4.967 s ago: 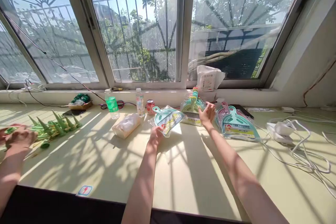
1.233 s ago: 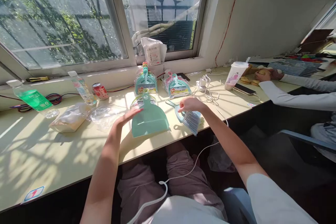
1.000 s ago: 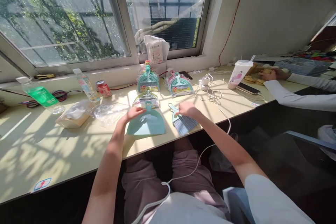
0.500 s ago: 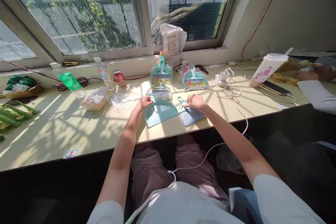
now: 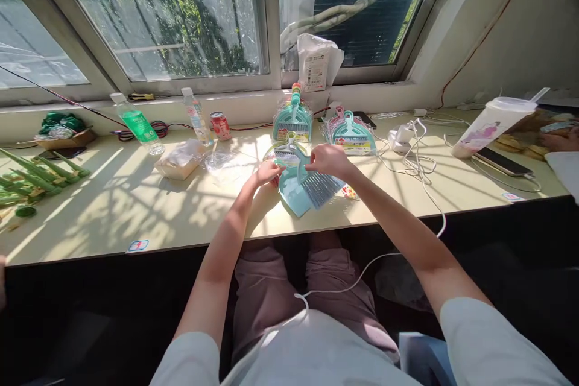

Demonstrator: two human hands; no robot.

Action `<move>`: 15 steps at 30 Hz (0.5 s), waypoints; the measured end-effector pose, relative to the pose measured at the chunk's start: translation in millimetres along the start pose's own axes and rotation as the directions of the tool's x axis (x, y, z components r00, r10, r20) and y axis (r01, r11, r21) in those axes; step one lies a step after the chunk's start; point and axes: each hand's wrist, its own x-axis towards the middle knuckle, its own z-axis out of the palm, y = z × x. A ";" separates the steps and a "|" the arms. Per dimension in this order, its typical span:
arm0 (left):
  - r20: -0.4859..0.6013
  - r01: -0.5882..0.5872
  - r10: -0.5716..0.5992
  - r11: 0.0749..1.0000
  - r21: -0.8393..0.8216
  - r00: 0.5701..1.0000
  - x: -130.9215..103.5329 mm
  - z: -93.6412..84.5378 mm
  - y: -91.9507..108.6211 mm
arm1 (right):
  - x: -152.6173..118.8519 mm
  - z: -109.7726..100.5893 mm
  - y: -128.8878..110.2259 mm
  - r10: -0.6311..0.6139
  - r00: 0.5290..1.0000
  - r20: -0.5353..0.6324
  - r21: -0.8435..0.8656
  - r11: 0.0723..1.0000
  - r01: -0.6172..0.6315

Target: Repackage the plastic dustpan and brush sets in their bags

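Note:
My left hand point(image 5: 269, 172) is closed on the handle end of a light teal dustpan point(image 5: 293, 193), near the table's front edge. In my right hand point(image 5: 329, 160) is the handle of a small teal brush point(image 5: 320, 188) with grey-blue bristles. The brush lies over the right part of the dustpan, its bristles slanting down to the right. A colourful label point(image 5: 349, 192) rests on the table just right of the bristles. Behind the hands sit wrapped brush-and-dustpan sets: one stack point(image 5: 293, 120) in the middle and another point(image 5: 350, 134) to its right.
On the table point(image 5: 181, 223) at the left stand a green bottle point(image 5: 138, 125), a clear bottle point(image 5: 196, 117), a red can point(image 5: 220, 126) and a box point(image 5: 180, 160). To the right are white cables point(image 5: 418, 160), a tilted cup point(image 5: 493, 123) and a phone point(image 5: 504, 161).
My right hand has lifted the brush and brought it left over the dustpan. The dustpan has turned under it. The camera view has shifted, so the table things appear farther right.

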 end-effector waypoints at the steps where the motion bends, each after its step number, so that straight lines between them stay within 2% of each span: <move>1: 0.080 0.012 -0.007 0.998 -0.064 0.997 -1.2 -0.1 0.9 | 1.3 5.3 -12.7 -0.019 0.997 0.075 -0.028 0.999 0.022; 3: 0.193 0.010 0.014 0.993 -0.121 0.981 -4.6 -3.6 0.3 | 3.9 18.7 -33.1 -0.032 0.988 0.149 -0.076 0.996 0.044; 4: 0.180 -0.029 0.044 0.996 -0.087 0.983 -6.3 -6.1 -1.0 | 5.3 25.8 -39.3 -0.027 0.988 0.149 -0.085 0.996 0.040; 6: 0.008 -0.162 0.162 0.979 0.122 0.987 -8.5 -9.7 -4.5 | 8.7 37.9 -42.9 -0.006 0.992 0.123 -0.072 0.997 0.015; 7: -0.109 -0.221 0.258 0.937 0.272 0.960 -8.5 -9.7 -6.2 | 10.7 42.5 -40.8 0.010 0.993 0.117 -0.055 0.998 -0.003; 8: -0.207 -0.235 0.344 0.877 0.419 0.916 -7.5 -8.0 -7.5 | 12.8 46.0 -37.1 0.022 0.993 0.116 -0.034 0.999 -0.018; 10: -0.264 -0.222 0.423 0.801 0.556 0.867 -3.2 -0.3 -8.5 | 16.6 50.3 -27.8 0.035 0.993 0.114 0.016 0.999 -0.037; 12: -0.209 -0.225 0.477 0.699 0.678 0.854 2.5 10.6 -7.8 | 19.1 52.5 -20.8 0.033 0.995 0.098 0.073 0.997 -0.040; 15: -0.066 -0.281 0.533 0.543 0.791 0.844 8.7 23.8 -6.9 | 20.6 57.0 -18.8 0.022 0.997 0.068 0.148 0.988 -0.032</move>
